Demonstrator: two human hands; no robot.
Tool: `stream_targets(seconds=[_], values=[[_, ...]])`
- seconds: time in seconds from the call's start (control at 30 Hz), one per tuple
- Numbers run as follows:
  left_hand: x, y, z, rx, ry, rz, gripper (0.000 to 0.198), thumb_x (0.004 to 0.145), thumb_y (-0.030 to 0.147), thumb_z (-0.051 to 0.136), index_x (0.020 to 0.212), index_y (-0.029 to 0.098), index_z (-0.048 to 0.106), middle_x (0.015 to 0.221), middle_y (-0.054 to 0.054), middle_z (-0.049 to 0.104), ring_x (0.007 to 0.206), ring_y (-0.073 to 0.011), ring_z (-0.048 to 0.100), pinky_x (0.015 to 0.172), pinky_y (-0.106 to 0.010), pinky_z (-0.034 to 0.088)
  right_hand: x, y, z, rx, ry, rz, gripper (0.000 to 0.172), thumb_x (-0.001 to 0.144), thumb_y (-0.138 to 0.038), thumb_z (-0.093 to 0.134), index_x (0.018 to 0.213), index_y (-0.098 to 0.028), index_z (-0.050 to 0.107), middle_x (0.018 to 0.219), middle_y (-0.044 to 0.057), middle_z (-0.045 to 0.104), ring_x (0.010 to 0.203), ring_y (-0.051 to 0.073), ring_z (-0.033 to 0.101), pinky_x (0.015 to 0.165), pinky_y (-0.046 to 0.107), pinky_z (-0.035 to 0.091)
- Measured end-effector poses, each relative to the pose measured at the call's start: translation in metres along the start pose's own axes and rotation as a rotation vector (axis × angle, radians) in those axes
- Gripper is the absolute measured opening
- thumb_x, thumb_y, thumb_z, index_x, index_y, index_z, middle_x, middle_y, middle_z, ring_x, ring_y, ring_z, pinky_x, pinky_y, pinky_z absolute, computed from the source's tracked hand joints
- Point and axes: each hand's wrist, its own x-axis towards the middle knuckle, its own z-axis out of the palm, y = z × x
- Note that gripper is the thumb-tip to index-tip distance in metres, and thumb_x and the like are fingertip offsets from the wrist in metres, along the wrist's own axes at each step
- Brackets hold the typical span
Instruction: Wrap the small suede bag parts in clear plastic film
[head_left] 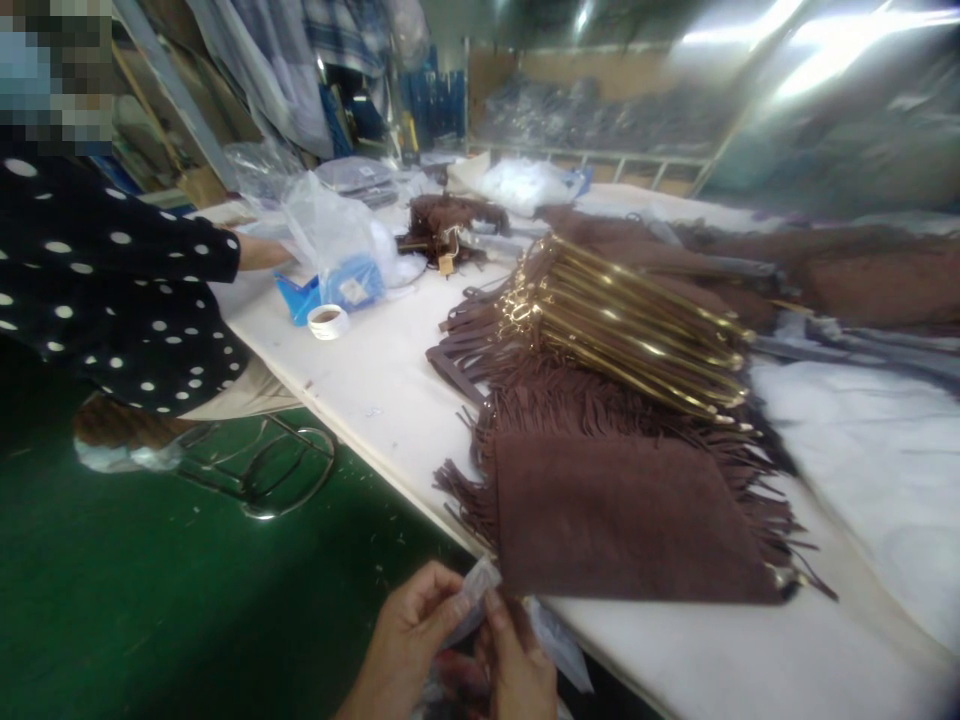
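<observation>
At the bottom of the head view my left hand [409, 635] and my right hand [521, 665] pinch a small clear plastic bag [480, 590] between their fingertips, just below the table's front edge. Right above them a brown suede fringed bag [630, 520] lies flat on the white table [390, 390]. Behind it sits a stack of similar brown fringed bags with gold metal bars [630, 325].
A person in a black polka-dot top [112, 290] stands at the left, a hand by a clear plastic bag [337, 240] with a blue item. A tape roll [328, 321] lies on the table. A metal stool [262, 460] stands on the green floor [150, 600]. More brown bags [450, 225] lie farther back.
</observation>
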Motion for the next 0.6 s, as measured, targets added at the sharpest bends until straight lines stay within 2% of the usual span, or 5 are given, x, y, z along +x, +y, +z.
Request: stream_targets(seconds=[0.1,0.2,0.37,0.5,0.6], values=[[0.004,0.000,0.005,-0.006,0.062,-0.007,0.031,0.078,0.043,0.075,0.077,0.015,0.062,0.067,-0.001,0.065,0.060,-0.0131,0.058,0.058,-0.020,0.043,-0.002,0.003,-0.003,0.070,-0.059,0.029,0.060,0.057,-0.070,0.077,0.085,-0.017,0.068,0.046,-0.005,0.050,0.036,0.009,0.043,0.032,0.017,0.025],[0.005,0.002,0.007,0.042,0.111,-0.007,0.026,0.078,0.038,0.074,0.076,0.015,0.061,0.066,0.001,0.063,0.059,-0.0119,0.055,0.056,-0.019,0.041,-0.004,0.010,-0.007,0.110,-0.079,0.026,0.065,0.054,-0.068,0.080,0.095,-0.018,0.066,0.048,-0.005,0.051,0.040,0.012,0.051,0.033,0.016,0.027],[0.000,0.001,0.012,0.135,0.179,-0.002,0.025,0.080,0.039,0.069,0.078,0.017,0.057,0.067,0.001,0.062,0.061,-0.0140,0.055,0.056,-0.021,0.042,-0.008,0.014,-0.005,0.035,-0.053,-0.043,0.055,0.059,-0.064,0.080,0.086,-0.018,0.066,0.052,-0.003,0.055,0.042,0.011,0.050,0.034,0.015,0.028],[-0.011,-0.003,0.016,0.390,0.215,0.170,0.025,0.092,0.042,0.054,0.082,0.020,0.059,0.073,-0.001,0.062,0.068,-0.0173,0.059,0.063,-0.024,0.044,-0.011,0.010,-0.001,0.006,0.010,-0.178,0.049,0.062,-0.060,0.080,0.081,-0.017,0.067,0.059,0.000,0.063,0.047,0.011,0.051,0.040,0.018,0.040],[-0.021,-0.001,0.018,0.557,0.154,0.288,0.025,0.097,0.038,0.046,0.091,0.021,0.063,0.084,-0.005,0.066,0.077,-0.0202,0.063,0.072,-0.027,0.045,-0.010,0.006,-0.002,0.054,0.031,-0.156,0.049,0.058,-0.058,0.082,0.081,-0.017,0.069,0.059,0.000,0.064,0.047,0.012,0.052,0.043,0.020,0.044]])
